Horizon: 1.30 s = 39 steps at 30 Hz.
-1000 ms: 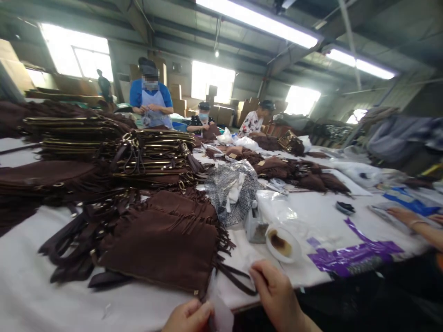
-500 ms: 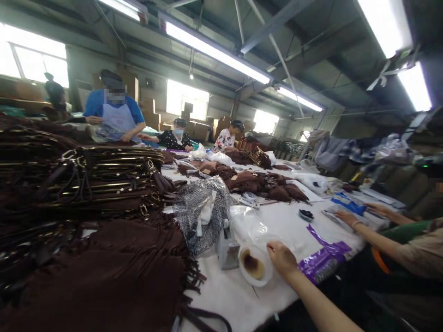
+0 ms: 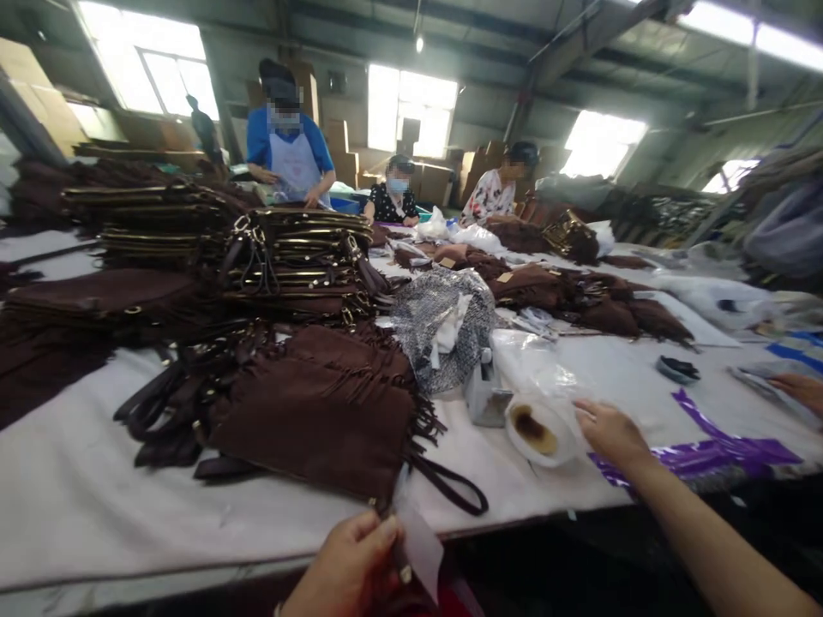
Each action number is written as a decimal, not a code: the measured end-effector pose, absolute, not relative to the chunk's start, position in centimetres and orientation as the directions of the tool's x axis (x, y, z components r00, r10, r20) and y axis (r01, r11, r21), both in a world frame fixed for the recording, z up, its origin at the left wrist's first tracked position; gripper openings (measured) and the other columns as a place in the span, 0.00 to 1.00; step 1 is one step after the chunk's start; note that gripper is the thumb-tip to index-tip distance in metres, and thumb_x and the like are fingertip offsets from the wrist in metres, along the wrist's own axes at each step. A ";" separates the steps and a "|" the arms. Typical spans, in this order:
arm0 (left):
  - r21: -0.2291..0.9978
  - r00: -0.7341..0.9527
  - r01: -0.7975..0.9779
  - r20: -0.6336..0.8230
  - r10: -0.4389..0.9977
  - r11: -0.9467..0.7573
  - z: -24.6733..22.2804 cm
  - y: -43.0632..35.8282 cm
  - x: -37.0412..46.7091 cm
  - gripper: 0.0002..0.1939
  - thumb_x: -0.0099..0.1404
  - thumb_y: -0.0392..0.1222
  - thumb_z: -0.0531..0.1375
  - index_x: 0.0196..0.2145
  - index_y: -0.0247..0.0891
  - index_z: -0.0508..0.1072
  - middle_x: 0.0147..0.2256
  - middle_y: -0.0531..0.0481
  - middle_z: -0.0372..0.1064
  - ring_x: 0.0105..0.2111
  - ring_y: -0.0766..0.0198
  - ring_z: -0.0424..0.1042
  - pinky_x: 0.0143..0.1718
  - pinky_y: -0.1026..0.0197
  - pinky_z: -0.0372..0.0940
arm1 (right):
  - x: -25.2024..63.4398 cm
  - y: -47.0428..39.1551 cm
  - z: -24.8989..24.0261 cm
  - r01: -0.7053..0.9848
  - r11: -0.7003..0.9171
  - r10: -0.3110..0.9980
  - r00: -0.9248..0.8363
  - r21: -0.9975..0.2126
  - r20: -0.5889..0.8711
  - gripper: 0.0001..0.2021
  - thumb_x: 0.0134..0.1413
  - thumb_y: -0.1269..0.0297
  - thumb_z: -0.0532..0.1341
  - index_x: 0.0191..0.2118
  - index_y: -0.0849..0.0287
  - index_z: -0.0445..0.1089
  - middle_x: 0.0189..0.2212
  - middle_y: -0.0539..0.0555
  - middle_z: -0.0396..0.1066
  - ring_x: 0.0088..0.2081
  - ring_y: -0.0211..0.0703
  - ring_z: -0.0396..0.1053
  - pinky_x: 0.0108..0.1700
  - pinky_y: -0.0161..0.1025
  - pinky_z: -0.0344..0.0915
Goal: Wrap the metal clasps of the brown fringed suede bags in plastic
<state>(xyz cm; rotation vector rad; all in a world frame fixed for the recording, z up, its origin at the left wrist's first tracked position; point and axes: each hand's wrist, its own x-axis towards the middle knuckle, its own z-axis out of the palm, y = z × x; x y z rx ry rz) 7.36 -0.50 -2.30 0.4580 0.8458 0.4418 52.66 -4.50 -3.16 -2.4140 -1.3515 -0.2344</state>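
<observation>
At the table's near edge my left hand (image 3: 357, 557) is closed in a pinch. A whitish translucent sheet (image 3: 424, 548) hangs at its fingertips, and a small gold-coloured bit shows beside them. Just above lies a dark brown fringed pouch (image 3: 321, 411) with a wrist strap (image 3: 453, 488); its zip corner meets my fingers. My right hand (image 3: 610, 433) is to the right with fingers drawn together, beside a white bowl (image 3: 566, 446) holding a brown-stained pad (image 3: 531, 428). Whatever its fingertips hold is too small to make out.
Stacks of brown pouches with gold zips (image 3: 302, 248) stand at left. A grey metal block (image 3: 487, 398), bubble wrap (image 3: 443, 330) and a purple plastic wrapper (image 3: 713, 454) lie around the bowl. Co-workers stand or sit across the table; another person's hand (image 3: 797, 390) is at right.
The view has swung left and down, so things appear shifted right. My left hand has come into view with the whitish sheet. My right hand stays beside the bowl.
</observation>
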 end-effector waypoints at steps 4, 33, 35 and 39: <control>0.560 0.597 -0.188 -0.587 0.547 0.807 -2.9 -0.8 7.1 0.16 0.54 0.48 0.68 0.32 0.32 0.73 0.30 0.46 0.73 0.32 0.61 0.73 0.35 0.62 0.65 | 46.3 -8.5 -0.4 0.816 -0.476 0.814 0.550 -0.328 0.188 0.13 0.51 0.52 0.59 0.30 0.54 0.75 0.31 0.56 0.76 0.31 0.50 0.72 0.33 0.41 0.65; 0.710 0.501 -0.087 -0.575 0.646 0.699 -5.2 -2.1 6.7 0.21 0.48 0.55 0.69 0.20 0.36 0.66 0.15 0.58 0.59 0.18 0.69 0.59 0.24 0.63 0.57 | 22.0 -5.2 -2.8 0.242 -0.354 0.922 0.253 -0.903 -0.294 0.17 0.46 0.49 0.64 0.27 0.62 0.72 0.22 0.51 0.68 0.26 0.41 0.63 0.29 0.34 0.60; 0.714 0.494 -0.061 -0.585 0.643 0.697 -4.9 -2.1 6.6 0.20 0.48 0.54 0.69 0.21 0.36 0.66 0.16 0.58 0.60 0.18 0.69 0.60 0.24 0.63 0.57 | 22.1 -4.7 -2.5 0.273 -0.342 0.924 0.270 -0.899 -0.270 0.17 0.47 0.51 0.64 0.23 0.62 0.70 0.20 0.50 0.66 0.26 0.39 0.61 0.28 0.34 0.58; 0.645 0.540 -0.135 -0.588 0.602 0.752 -3.6 -1.9 5.7 0.18 0.50 0.51 0.69 0.23 0.36 0.67 0.20 0.53 0.66 0.22 0.65 0.66 0.29 0.60 0.62 | 22.5 -4.7 -1.9 0.114 -0.371 0.921 0.173 -0.922 -0.349 0.18 0.53 0.49 0.59 0.27 0.62 0.70 0.20 0.49 0.64 0.23 0.36 0.57 0.25 0.33 0.55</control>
